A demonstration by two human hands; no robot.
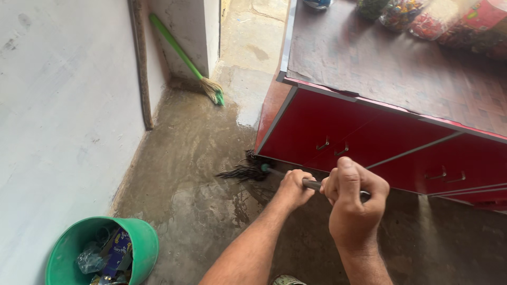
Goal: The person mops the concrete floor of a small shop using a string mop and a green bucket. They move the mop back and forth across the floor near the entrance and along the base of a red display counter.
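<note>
Right hand [353, 203], lower centre-right: fist clenched round the mop handle [312, 184]. Left hand [293, 188], farther along, also gripping it. Handle axis runs up-left to the dark mop head [244, 171], on wet floor [195, 179] beside the red cabinet [369, 142].

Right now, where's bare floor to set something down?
Free: the wet concrete between the wall and red cabinet, from the green bucket up to the leaning broom. Crowded: at the cabinet base, where left hand and right hand grip the mop.
</note>
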